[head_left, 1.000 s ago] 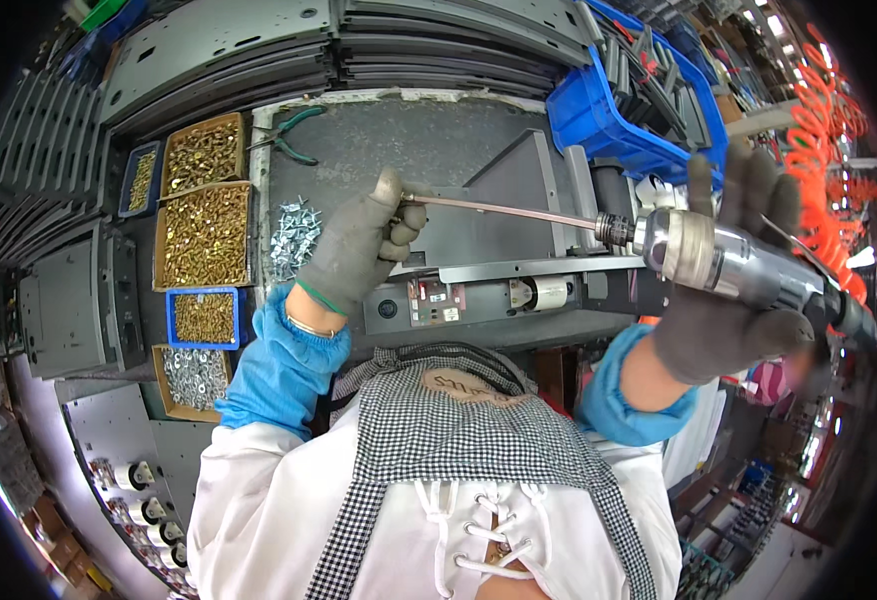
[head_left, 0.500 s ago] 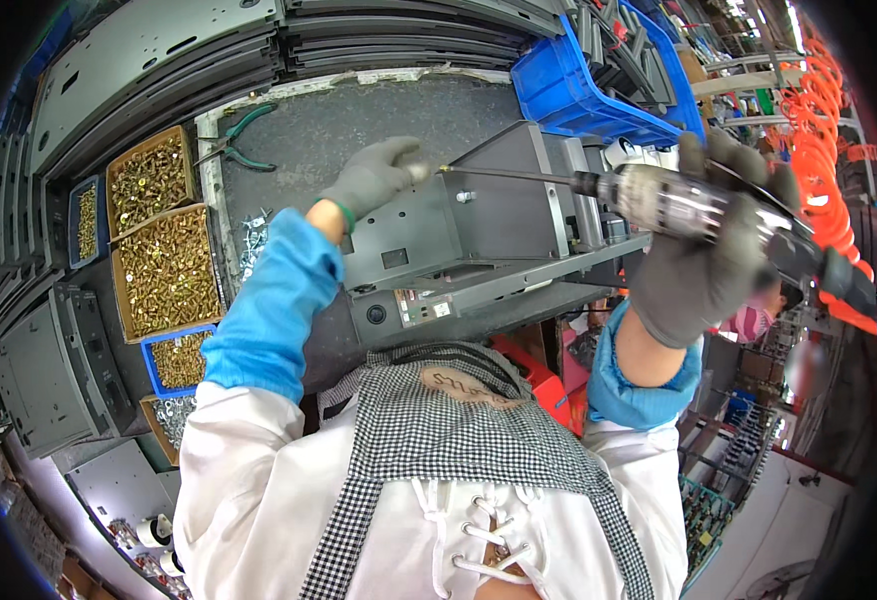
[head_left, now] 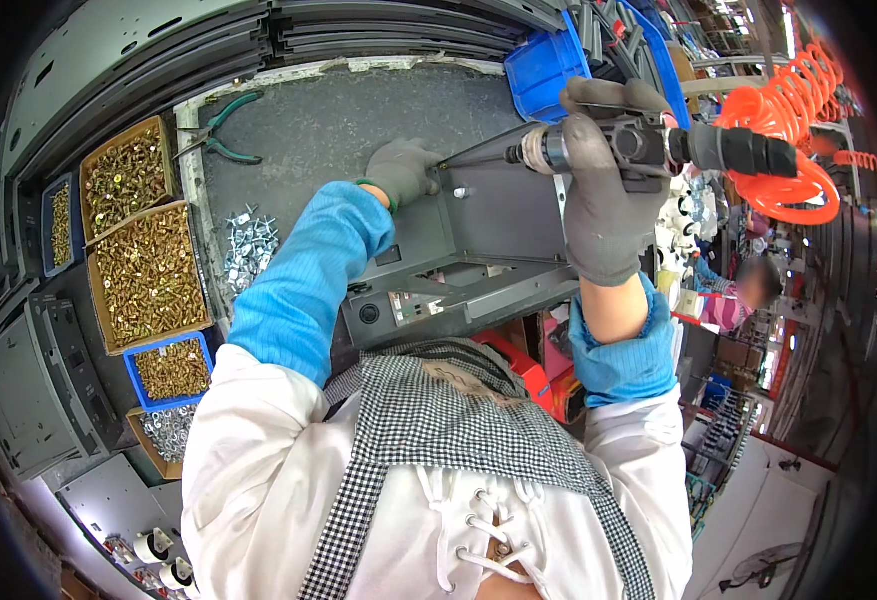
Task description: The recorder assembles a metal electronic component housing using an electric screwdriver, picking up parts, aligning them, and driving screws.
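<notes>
Left hand [head_left: 402, 172] now further up the desk [head_left: 309, 130], fingers pressed on grey metal bracket [head_left: 479, 240], right hand [head_left: 604, 190] still gripping screwdriver [head_left: 649, 148], its long bit now nearly level

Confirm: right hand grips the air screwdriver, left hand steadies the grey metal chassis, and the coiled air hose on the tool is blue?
Not quite. The coiled hose is orange, not blue; the head view shows it running off the back of the screwdriver. The rest holds: the right hand grips the tool and the left hand rests on the grey chassis.
</notes>
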Available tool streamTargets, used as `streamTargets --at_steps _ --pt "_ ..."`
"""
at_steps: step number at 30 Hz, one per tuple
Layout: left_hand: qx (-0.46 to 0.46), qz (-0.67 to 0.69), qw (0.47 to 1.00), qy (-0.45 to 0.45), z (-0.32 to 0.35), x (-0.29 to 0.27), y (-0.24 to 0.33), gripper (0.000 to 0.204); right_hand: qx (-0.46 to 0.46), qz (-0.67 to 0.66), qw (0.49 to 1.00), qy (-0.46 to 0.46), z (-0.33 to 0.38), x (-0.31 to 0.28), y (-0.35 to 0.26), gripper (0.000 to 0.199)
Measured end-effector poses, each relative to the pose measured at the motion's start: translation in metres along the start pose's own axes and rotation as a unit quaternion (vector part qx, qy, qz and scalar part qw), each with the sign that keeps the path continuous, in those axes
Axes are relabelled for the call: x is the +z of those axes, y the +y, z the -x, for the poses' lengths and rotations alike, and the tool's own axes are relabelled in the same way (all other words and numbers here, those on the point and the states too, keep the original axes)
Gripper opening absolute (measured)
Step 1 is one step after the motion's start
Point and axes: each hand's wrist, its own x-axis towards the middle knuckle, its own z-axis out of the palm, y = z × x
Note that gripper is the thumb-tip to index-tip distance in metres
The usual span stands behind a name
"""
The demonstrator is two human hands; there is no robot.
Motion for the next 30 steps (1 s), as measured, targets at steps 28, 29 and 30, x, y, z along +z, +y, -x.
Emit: streamTargets --at_steps 28,29,30 --pt "0.019 -0.001 0.999 0.042 0.007 0.003 0.004 0.047 0.033 0.002 0.999 0.007 0.006 -0.006 0.004 0.052" --pt "0.010 0.025 0.996 0.083 0.009 0.005 0.003 0.049 0.025 0.003 1.000 -0.001 0.007 -0.010 0.002 0.050" --pt "0.002 0.050 0.991 0.125 0.011 0.007 0.002 0.051 0.024 0.002 1.000 -0.001 0.006 -0.012 -0.001 0.050"
